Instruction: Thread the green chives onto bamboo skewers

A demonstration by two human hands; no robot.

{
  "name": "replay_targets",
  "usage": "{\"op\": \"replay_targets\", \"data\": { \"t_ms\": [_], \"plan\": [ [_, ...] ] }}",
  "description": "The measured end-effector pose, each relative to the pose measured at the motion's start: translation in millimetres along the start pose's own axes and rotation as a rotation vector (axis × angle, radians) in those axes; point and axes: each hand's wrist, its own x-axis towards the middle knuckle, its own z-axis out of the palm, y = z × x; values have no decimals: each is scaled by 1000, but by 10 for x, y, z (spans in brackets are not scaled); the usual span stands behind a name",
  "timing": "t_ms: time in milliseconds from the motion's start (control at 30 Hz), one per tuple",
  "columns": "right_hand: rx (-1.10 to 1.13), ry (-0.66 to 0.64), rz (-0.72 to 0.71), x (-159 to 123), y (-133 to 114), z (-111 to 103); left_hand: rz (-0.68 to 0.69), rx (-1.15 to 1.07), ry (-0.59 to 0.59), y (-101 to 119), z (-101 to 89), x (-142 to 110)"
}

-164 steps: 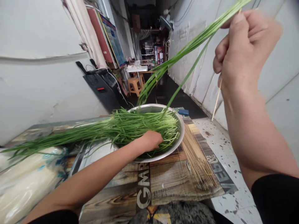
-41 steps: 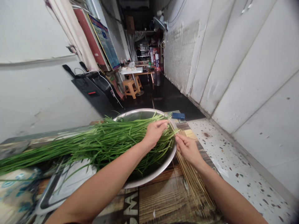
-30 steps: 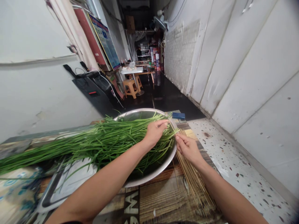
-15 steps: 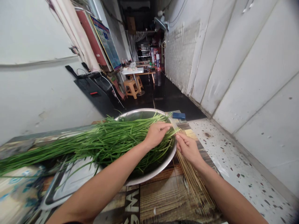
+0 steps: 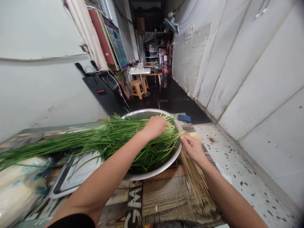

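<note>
Head view: two bare hands at a wide silver metal bowl (image 5: 144,113) on a wood-patterned tabletop (image 5: 163,198).
Long, thin green stalks with pale ends (image 5: 114,136): heaped in the bowl, pale ends to the right; the leafy ends spill over the left rim and trail far to the left.
Left hand (image 5: 156,126): now farther left, over the heap; about half a second ago it was close beside the other hand. Fingers bend downward; whether they grip any stalks cannot be told.
Right hand (image 5: 193,148): in much the same place at the right rim, thumb and forefinger pinched narrow, apparently on a few pale stalk ends.
Gap between hands: wider than before; this suggests the two now work apart, one at the heap, one at the ends.
Thin tan wooden sticks (image 5: 196,177): loosely bundled, just right of the bowl, partly beside the right forearm.
Obstructions: the left forearm crosses the bowl's near left edge and hides part of the heap; stray stalks overhang a shallow silver tray (image 5: 71,181).
Surroundings: clear plastic bag with blue print (image 5: 23,186) at near left; small blue box (image 5: 184,118) beyond the right rim; orange plastic stools (image 5: 137,88) far off.
</note>
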Motion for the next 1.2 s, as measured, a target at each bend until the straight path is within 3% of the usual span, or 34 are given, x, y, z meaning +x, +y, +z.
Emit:
{"op": "replay_targets", "data": {
  "t_ms": [100, 267, 400, 533, 733, 833, 1000, 1200],
  "plan": [
    [1, -9, -13, 0, -17, -12, 18, 158, -80, -17, 140, 52],
    [-8, 20, -52, -13, -31, -13, 88, 95, 7, -110, 261, 48],
    [-12, 9, -63, -18, -42, -5, -34, -215, 168, -121, 263, 65],
    [2, -8, -58, -24, -58, 0, -164, -607, 211, -113, 315, 90],
    [-13, -16, -57, -27, -70, 1, -236, -711, 210, -119, 465, 71],
    [-20, -24, -60, -25, -69, -4, -203, -680, 213, -104, 455, 57],
    [-25, -25, -60, -23, -65, -5, -55, -498, 336, -77, 400, 41],
    [-7, -32, -52, -24, -60, 0, -89, -480, 394, -46, 428, 37]
  ]
}}
